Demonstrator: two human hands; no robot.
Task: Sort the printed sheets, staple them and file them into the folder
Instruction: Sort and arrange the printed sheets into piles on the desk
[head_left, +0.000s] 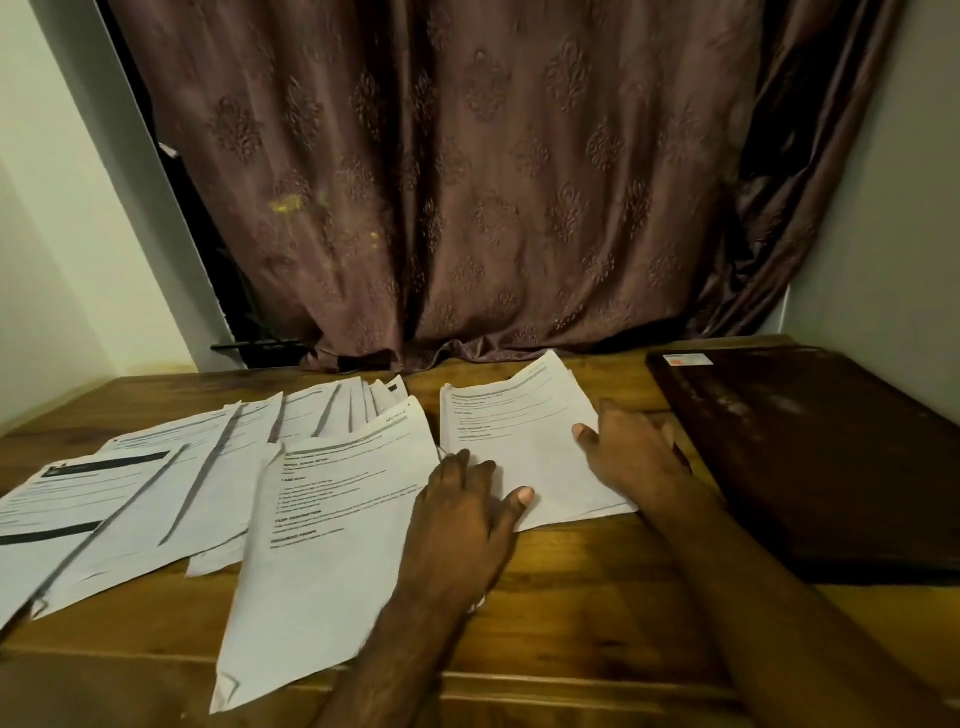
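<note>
Resting flat: left hand, right hand, fingers spread on small stack | folder just beside

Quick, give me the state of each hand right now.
Left hand: open, fingers resting flat on the white printed sheets.
Right hand: open, resting on the same small pile, gripping nothing.

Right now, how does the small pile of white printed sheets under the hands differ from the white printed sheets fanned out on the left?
The small pile of white printed sheets lies stacked, edges nearly aligned; the fanned white printed sheets lie spread and overlapping. The left hand and right hand rest on the pile; neither touches the fan's far sheets. The pile sits nearer the dark brown folder. Both lie flat on the wooden table.
</note>
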